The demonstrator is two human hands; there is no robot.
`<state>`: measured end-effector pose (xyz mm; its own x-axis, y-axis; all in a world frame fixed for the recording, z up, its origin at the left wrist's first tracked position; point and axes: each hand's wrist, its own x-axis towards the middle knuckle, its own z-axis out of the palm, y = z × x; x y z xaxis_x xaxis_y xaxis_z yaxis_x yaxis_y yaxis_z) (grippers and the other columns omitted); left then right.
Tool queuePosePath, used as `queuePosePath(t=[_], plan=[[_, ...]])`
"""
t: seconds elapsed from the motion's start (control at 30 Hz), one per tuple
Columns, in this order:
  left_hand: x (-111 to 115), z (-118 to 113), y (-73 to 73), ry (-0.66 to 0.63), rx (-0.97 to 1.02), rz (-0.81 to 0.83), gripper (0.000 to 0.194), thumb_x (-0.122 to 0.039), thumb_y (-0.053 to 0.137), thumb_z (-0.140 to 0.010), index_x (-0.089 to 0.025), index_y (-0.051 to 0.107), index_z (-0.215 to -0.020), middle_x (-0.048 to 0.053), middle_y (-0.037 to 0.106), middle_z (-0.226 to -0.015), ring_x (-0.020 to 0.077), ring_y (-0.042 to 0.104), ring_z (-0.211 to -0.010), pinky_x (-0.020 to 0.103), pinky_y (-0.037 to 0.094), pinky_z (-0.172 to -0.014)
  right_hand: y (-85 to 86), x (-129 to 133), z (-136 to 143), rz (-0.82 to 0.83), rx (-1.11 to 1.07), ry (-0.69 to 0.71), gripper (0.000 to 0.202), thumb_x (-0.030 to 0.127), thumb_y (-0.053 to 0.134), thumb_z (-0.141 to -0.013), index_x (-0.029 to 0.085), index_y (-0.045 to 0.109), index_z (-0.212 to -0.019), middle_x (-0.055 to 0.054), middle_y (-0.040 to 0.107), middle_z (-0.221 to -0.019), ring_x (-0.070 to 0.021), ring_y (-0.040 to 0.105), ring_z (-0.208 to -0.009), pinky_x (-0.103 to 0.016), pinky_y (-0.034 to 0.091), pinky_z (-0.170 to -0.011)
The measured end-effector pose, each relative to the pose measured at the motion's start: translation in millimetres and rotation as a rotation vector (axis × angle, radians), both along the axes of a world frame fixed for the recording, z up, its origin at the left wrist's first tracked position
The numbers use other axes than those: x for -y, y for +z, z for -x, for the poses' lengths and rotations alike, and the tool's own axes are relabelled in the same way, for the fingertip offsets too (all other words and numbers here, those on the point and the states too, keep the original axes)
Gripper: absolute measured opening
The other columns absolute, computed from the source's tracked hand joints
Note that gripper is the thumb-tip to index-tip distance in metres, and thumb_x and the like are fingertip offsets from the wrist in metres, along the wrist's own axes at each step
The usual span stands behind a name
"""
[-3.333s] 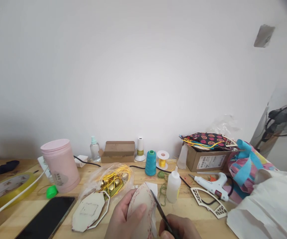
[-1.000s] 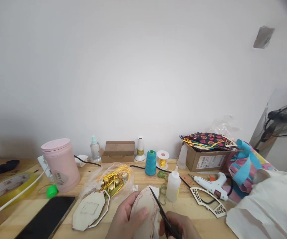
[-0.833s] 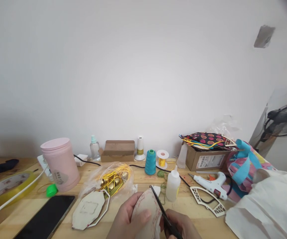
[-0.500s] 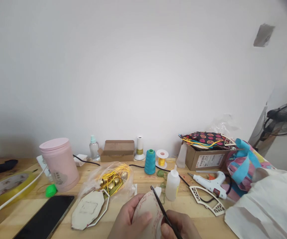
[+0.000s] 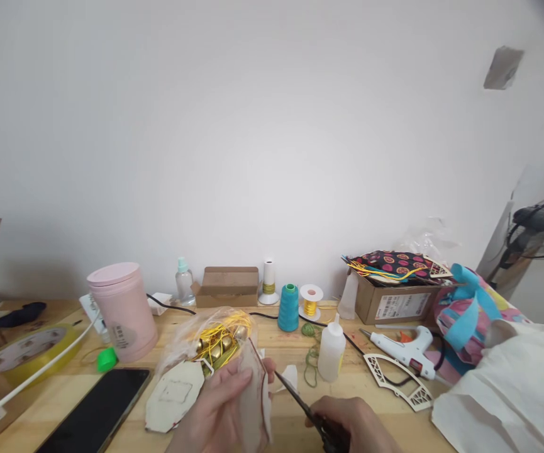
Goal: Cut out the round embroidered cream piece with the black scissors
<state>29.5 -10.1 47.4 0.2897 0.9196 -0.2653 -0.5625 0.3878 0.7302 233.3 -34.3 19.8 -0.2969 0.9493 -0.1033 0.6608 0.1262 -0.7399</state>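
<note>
My left hand [image 5: 219, 402] is closed on an off-white piece [image 5: 251, 402] with reddish marks along its edge, turned nearly edge-on; I cannot tell whether it is cloth or card. Dark scissors [image 5: 300, 404] are gripped in my right hand [image 5: 347, 421], their tip pointing up and left, a little apart from the piece. Just beyond the scissors' tip a small white scrap [image 5: 289, 377] lies on the table. Left of my left hand lies an off-white octagonal piece [image 5: 170, 399] with a drawn rectangle, partly over a thin white frame [image 5: 208, 367].
A plastic bag of golden bells and yellow cord [image 5: 215, 343] lies behind my left hand. A squeeze bottle [image 5: 332, 352], teal thread cone [image 5: 289, 308], glue gun [image 5: 406, 349] and cutout frame [image 5: 397, 380] stand or lie to the right. A phone [image 5: 95, 412] and pink canister [image 5: 123, 314] are left.
The scissors have come away from the piece's edge, toward the right and down. My left hand has turned the piece edge-on and moved slightly left. A white scrap now shows on the table.
</note>
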Motion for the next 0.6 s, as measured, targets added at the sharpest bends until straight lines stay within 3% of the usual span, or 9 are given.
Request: queuePosePath(t=[0.13,0.23,0.3,0.43,0.6], plan=[[-1.0,5.3,-3.4,-0.132,-0.074,-0.05,0.023,-0.025,0.068,-0.065,-0.014,0.069,-0.085,0.008,0.069,-0.078,0.0151,0.061,-0.069,0.021,0.046,-0.058,9.3,-0.4,-6.5,-0.115,0.183,0.068,0.011,0.028,0.06,-0.064,0.021,0.063,-0.071,0.007,0.046,-0.054,-0.0085,0.033,-0.05,-0.021,0.021,-0.044],[2.3,2.2,-5.8,-0.304,-0.203,-0.163,0.044,-0.032,0.074,-0.058,-0.011,0.067,-0.096,0.007,0.068,-0.072,0.0119,0.057,-0.061,0.018,0.042,-0.055,16.8,0.5,-9.7,-0.242,0.4,0.129,0.01,0.027,0.063,-0.061,0.021,0.062,-0.068,0.002,0.061,-0.061,-0.0098,0.043,-0.051,-0.022,0.023,-0.045],[5.1,-3.3,-9.5,-0.327,-0.321,-0.217,0.051,-0.039,0.076,-0.052,-0.012,0.068,-0.094,0.007,0.067,-0.079,0.0131,0.056,-0.063,0.02,0.042,-0.057,23.5,2.1,-10.2,-0.264,0.515,0.161,0.011,0.026,0.063,-0.062,0.021,0.063,-0.071,-0.001,0.067,-0.068,-0.0127,0.052,-0.055,-0.022,0.025,-0.046],[5.8,-14.3,-25.2,-0.29,-0.562,-0.363,0.038,-0.043,0.074,-0.051,-0.013,0.071,-0.074,0.004,0.065,-0.073,0.0174,0.054,-0.066,0.023,0.04,-0.056,39.7,5.8,-8.1,-0.252,0.677,0.217,0.013,0.025,0.06,-0.065,0.023,0.064,-0.077,-0.003,0.069,-0.075,-0.0181,0.062,-0.062,-0.025,0.024,-0.045],[-2.0,-15.2,-43.3,-0.289,-0.621,-0.368,0.026,-0.038,0.071,-0.057,-0.012,0.068,-0.058,-0.001,0.059,-0.054,0.0135,0.049,-0.055,0.02,0.032,-0.048,48.2,3.6,-4.4,-0.283,0.824,0.267,0.021,0.021,0.061,-0.06,0.022,0.064,-0.081,-0.006,0.069,-0.079,-0.0237,0.064,-0.065,-0.027,0.02,-0.043]])
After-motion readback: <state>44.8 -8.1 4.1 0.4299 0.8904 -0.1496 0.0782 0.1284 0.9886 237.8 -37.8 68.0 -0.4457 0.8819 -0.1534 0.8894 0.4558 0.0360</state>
